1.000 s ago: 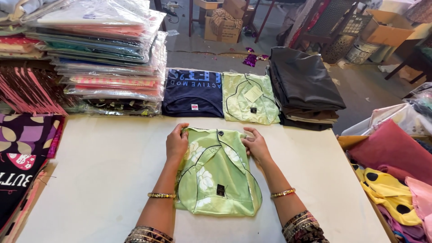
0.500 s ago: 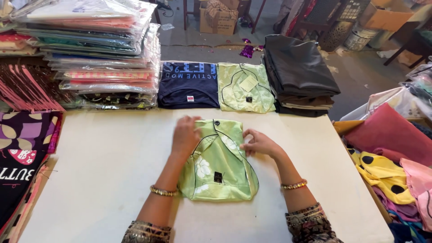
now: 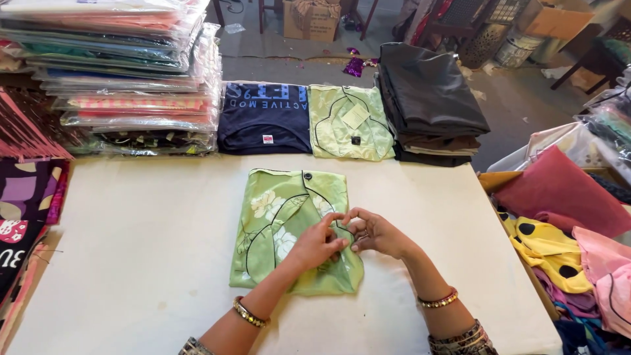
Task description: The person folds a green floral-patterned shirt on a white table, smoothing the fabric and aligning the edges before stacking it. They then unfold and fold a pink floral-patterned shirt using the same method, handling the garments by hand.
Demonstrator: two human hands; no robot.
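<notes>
Both hands, left hand (image 3: 319, 243) and right hand (image 3: 374, 233), have drawn in from the green folded shirt's (image 3: 289, 230) upper corners to pinch something small at its middle on the white bench (image 3: 131, 250), flattening done.

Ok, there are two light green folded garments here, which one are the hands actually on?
The near green garment, lying alone on the white table: both hands, left hand and right hand, pinch it. The other green one sits untouched in the far row.
</notes>
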